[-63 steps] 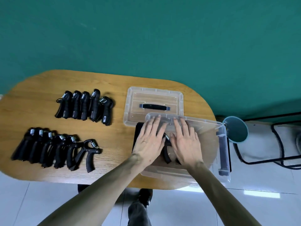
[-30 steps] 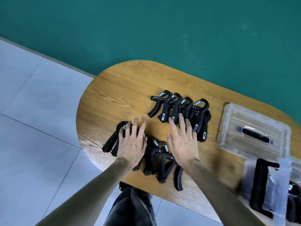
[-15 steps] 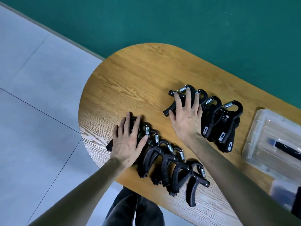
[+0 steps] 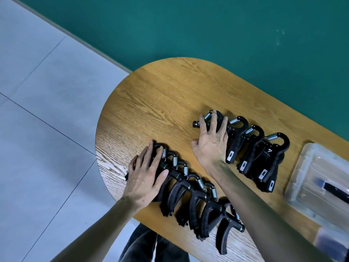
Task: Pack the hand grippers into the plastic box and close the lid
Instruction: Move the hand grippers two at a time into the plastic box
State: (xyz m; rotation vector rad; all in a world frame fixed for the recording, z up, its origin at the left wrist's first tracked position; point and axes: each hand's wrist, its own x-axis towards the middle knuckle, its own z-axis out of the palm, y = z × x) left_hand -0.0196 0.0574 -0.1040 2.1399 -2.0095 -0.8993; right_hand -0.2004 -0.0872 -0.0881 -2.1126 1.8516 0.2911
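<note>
The left hand (image 4: 146, 175) lies flat, fingers spread, on the leftmost piece of the near row of black hand grippers with steel coil springs (image 4: 190, 193); it presses on top and has not yet closed around anything. The right hand (image 4: 211, 142) rests likewise, fingers splayed and unclenched, over the leftmost piece of the far row of the same black spring grippers (image 4: 253, 150), its fingertips reaching the curved top beside the spring. The two hands are well apart, one on each row.

Both rows lie side by side, overlapping, on the oval light-wood table (image 4: 151, 103). At the right edge sits the clear plastic lid with a dark handle (image 4: 319, 178), lying flat on the table; a blurred corner of what may be the clear plastic box (image 4: 332, 242) shows at the lower right, mostly out of view, and its contents cannot be seen.

The step in hand looks like gathering the next batch for packing. The next move probably calls for curling the fingers round one or several grippers in each row, bunching them so they lift together, then carrying them rightward to the box. Many remain on the table, so the lid stays for later.
</note>
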